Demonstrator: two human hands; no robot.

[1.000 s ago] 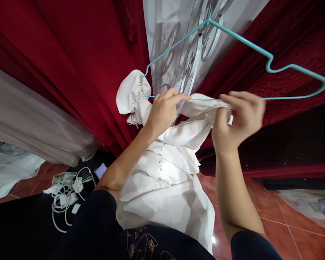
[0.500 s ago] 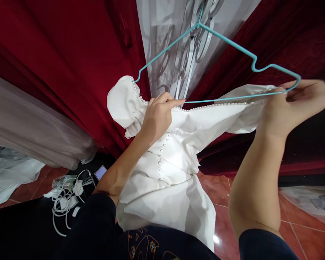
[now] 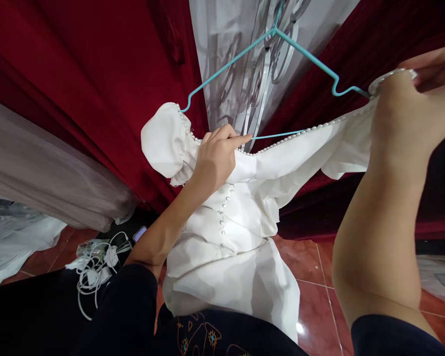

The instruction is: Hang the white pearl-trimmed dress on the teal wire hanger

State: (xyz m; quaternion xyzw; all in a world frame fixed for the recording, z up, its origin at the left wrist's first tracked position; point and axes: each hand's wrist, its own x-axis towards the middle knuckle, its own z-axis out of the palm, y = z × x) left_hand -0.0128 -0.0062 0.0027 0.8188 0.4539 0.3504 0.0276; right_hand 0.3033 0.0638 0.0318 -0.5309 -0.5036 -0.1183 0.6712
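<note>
A white dress (image 3: 241,212) with pearl-beaded neckline, puffed sleeve and small buttons hangs from a light blue hanger (image 3: 230,64). Its left shoulder sits over the hanger's left end. My left hand (image 3: 218,151) is closed on the neckline and the hanger's lower bar, index finger stretched along the bar. At the upper right, my right hand (image 3: 411,104) grips the dress's other shoulder, drawn out taut around the hanger's right end, which the cloth now hides. The right fingertips are partly hidden behind the hand and blurred.
Dark red curtains (image 3: 96,74) and a white drape with a grey metal frame (image 3: 257,94) stand behind. At lower left, white cables (image 3: 91,279) and a phone (image 3: 139,233) lie on a black surface. Red tiles (image 3: 311,291) cover the floor.
My right hand has moved up and to the right, pulling the dress's shoulder over the hanger's right end, which showed before. My left hand keeps its hold.
</note>
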